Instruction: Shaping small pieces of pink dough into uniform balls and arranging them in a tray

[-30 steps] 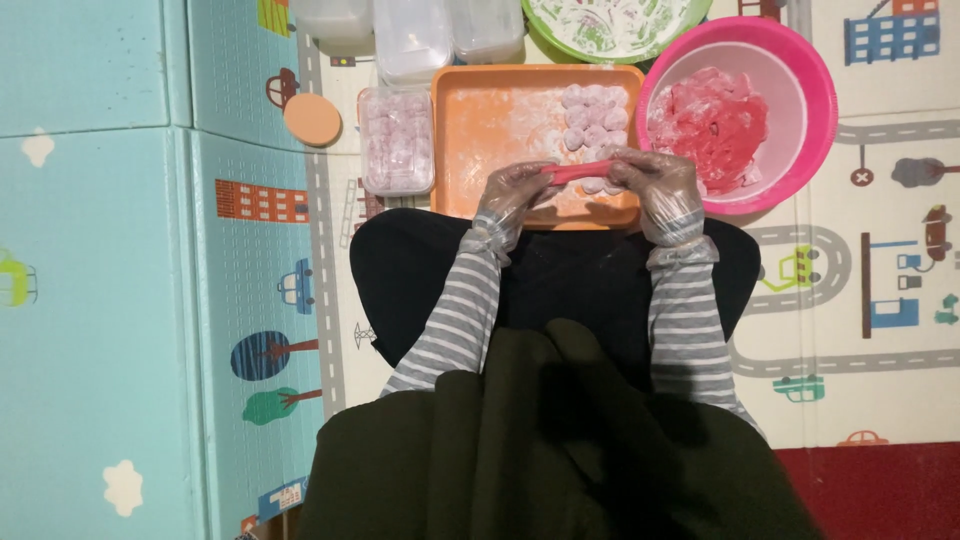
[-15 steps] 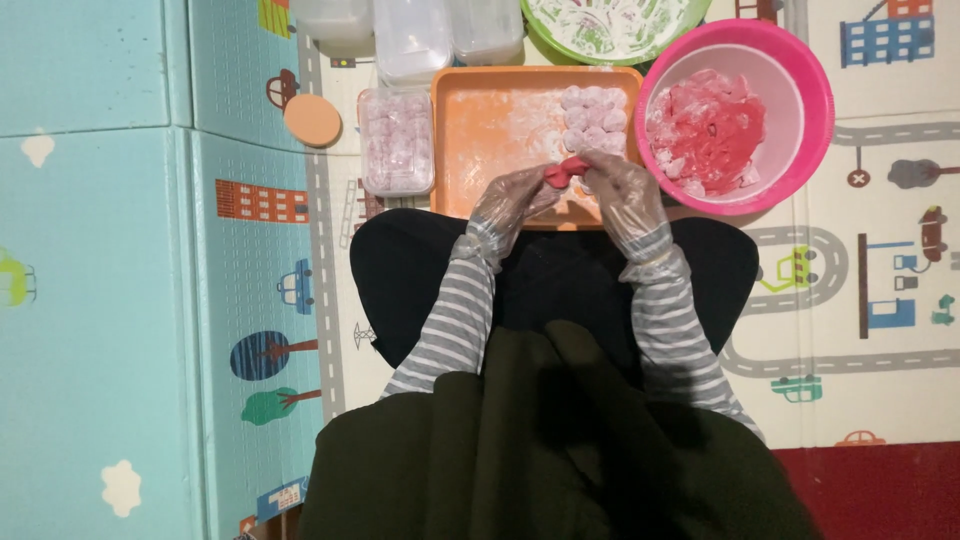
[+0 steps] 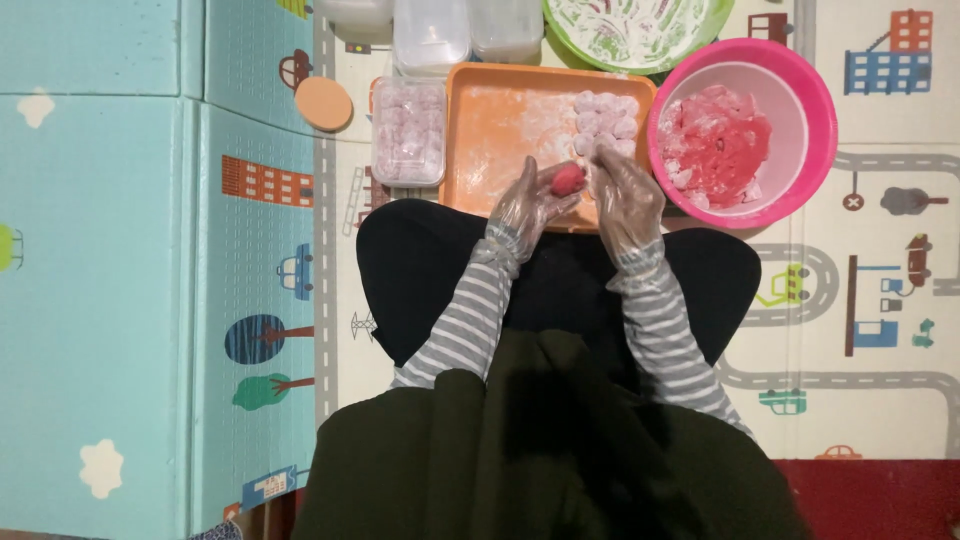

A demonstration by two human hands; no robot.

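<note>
Both my hands wear clear plastic gloves and meet over the near edge of an orange tray (image 3: 490, 120). My left hand (image 3: 525, 200) cups a small red ball (image 3: 567, 180) of dough or filling. My right hand (image 3: 625, 195) is beside the ball, fingers loosely curved and touching it. Several floured pale pink balls (image 3: 605, 115) lie at the tray's far right corner. A pink bowl (image 3: 815, 110) to the right holds red pieces (image 3: 725, 145).
A clear plastic box (image 3: 407, 145) with pale pink balls stands left of the tray, with more white containers (image 3: 430, 35) behind. A green floured bowl (image 3: 640, 25) is at the back. An orange round lid (image 3: 324, 103) lies on the play mat.
The stretched red strip held between both hands has become a compact red ball in my left hand. Both hands moved slightly left, away from the pink bowl.
</note>
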